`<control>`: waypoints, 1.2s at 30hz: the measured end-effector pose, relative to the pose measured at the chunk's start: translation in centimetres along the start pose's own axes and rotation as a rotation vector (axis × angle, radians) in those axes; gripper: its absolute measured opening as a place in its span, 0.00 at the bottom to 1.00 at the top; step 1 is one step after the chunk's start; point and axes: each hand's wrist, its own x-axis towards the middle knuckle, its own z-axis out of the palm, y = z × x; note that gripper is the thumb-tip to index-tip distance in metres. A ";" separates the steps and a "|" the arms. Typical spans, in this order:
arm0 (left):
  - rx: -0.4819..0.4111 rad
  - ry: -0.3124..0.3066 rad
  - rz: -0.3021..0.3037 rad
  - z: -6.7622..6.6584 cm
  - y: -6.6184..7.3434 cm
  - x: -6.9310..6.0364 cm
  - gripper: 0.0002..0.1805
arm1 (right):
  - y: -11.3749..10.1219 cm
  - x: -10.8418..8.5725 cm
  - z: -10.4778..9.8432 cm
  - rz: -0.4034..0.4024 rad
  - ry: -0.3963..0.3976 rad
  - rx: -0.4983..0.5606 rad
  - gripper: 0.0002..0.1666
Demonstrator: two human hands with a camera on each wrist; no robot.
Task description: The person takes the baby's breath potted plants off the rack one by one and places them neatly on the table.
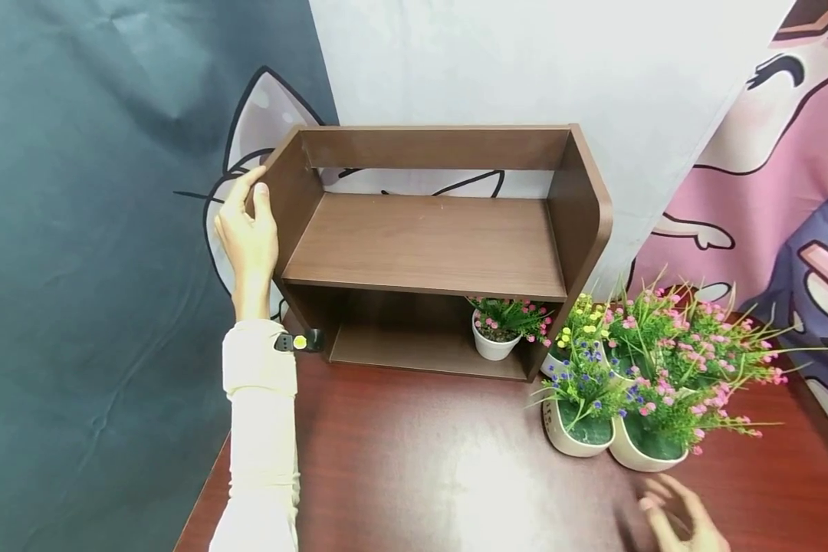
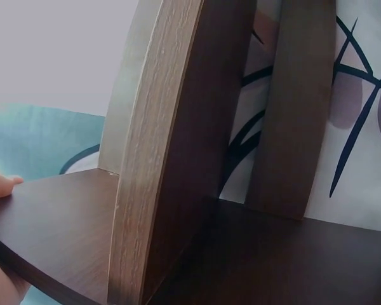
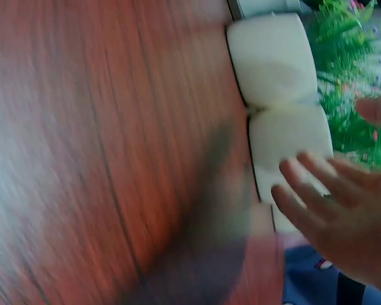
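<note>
A brown two-tier wooden shelf [image 1: 421, 238] stands against the wall. My left hand [image 1: 248, 230] holds its left side panel [image 2: 57, 229], thumb and fingers on either side of the board. On the lower tier, at the right, sits a white pot with pink flowers [image 1: 494, 345]. At the lower right my right hand [image 1: 686, 517] is off the shelf, fingers spread and holding nothing. Close in front of it are a pot with blue flowers [image 1: 579, 429] and a pot with pink flowers [image 1: 645, 445]. The right wrist view, blurred, shows the hand [image 3: 343, 216] beside white pots [image 3: 273, 60].
More potted flowers, one yellow [image 1: 583, 318] and others pink [image 1: 704, 337], cluster right of the shelf. Everything stands on a reddish-brown table [image 1: 386, 452]. A dark teal cloth [image 1: 96, 268] hangs at the left, with a printed cloth [image 1: 766, 176] at the right.
</note>
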 end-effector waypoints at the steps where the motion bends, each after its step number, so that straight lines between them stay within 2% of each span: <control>1: 0.005 0.000 -0.004 0.0 0.0 -0.1 0.17 | 0.6 -0.2 0.5 -0.089 -0.033 -0.012 0.26; 2: 0.006 -0.002 -0.007 0.0 0.1 -0.1 0.17 | 1.5 -0.3 1.0 -0.183 -0.071 0.004 0.29; 3: 0.007 -0.001 -0.009 0.0 0.1 -0.1 0.17 | 1.8 -0.4 1.6 -0.240 -0.114 0.016 0.30; 5: 0.009 0.005 -0.010 0.0 0.1 -0.1 0.16 | 2.0 -0.5 2.6 -0.308 -0.189 0.034 0.30; 7: -0.003 0.014 -0.006 0.1 0.2 0.2 0.16 | 1.2 -0.5 3.9 -0.332 -0.238 0.034 0.29; 9: -0.014 0.019 0.007 0.1 0.4 0.5 0.16 | -1.1 -0.5 5.2 -0.323 -0.260 0.022 0.27; 14: -0.015 0.009 0.017 -0.1 0.3 0.7 0.16 | -4.4 0.6 7.9 -0.341 -0.324 -0.016 0.25; 19: 0.001 0.011 0.017 0.1 -0.1 0.2 0.17 | -6.1 1.4 10.7 -0.367 -0.415 -0.060 0.35; 23: -0.005 0.018 0.018 0.4 -0.1 0.3 0.17 | -6.8 2.9 13.4 -0.371 -0.449 0.007 0.43; 26: 0.003 0.011 0.028 0.5 0.1 0.5 0.17 | -7.5 4.4 15.2 -0.266 -0.437 0.089 0.44; 30: 0.005 0.001 0.020 0.4 0.0 0.5 0.17 | -8.5 6.5 17.2 -0.011 -0.382 0.137 0.44; 32: 0.002 0.004 0.017 0.3 0.0 0.4 0.16 | -8.8 7.4 18.1 0.086 -0.348 0.136 0.47; 34: 0.002 0.007 0.021 0.2 -0.2 0.3 0.16 | -9.0 8.2 18.9 0.139 -0.316 0.134 0.49; 36: 0.004 0.010 0.042 0.2 -0.2 0.2 0.16 | -9.0 8.8 19.8 0.144 -0.268 0.116 0.52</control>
